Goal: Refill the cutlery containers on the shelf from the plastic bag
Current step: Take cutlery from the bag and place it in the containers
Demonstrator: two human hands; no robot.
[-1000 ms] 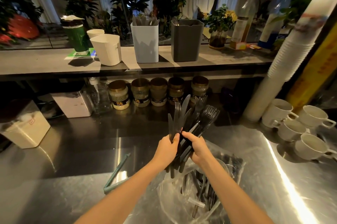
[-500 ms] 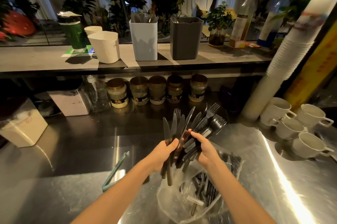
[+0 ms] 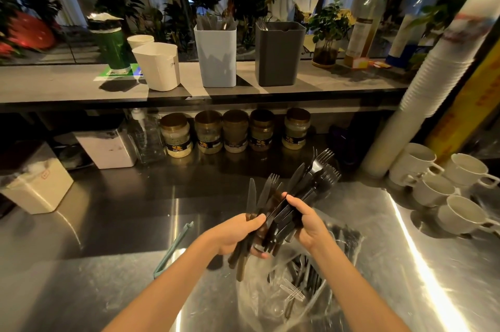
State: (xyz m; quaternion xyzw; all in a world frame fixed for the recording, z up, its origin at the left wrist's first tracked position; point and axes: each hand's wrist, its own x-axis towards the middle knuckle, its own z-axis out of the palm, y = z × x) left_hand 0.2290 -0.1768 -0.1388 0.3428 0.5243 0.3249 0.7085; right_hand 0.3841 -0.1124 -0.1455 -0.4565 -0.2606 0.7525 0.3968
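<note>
- Low at centre frame, two bare forearms reach up from the bottom edge and meet over a steel counter (image 3: 108, 250).
- Left hand (image 3: 235, 234): fingers curled round the handles of dark knives, blades pointing up.
- Right hand (image 3: 308, 226): thumb on top, fingers beneath, clamped on dark forks that fan toward the upper right.
- Both hands grip one bundle of cutlery (image 3: 297, 196), held just above a clear bag (image 3: 270, 304).
- Bag — at bottom centre on the counter, mouth open, more dark pieces inside.
- Shelf (image 3: 54, 85) runs across the upper third of the frame.
- On it, at upper centre, a pale blue bin (image 3: 216, 61) with utensil tips showing; just right of it, a dark grey bin (image 3: 278, 58) with fork tines at its rim.
- Left of those, a white bin (image 3: 159, 66) — its contents cannot be seen.
- Under the shelf, five jars (image 3: 235, 131) in a row.
- At right, white mugs (image 3: 460, 212) beside a tall leaning stack of cups (image 3: 433, 74).
- Left of the bag, a green clip (image 3: 173, 248) lies on the counter.
</note>
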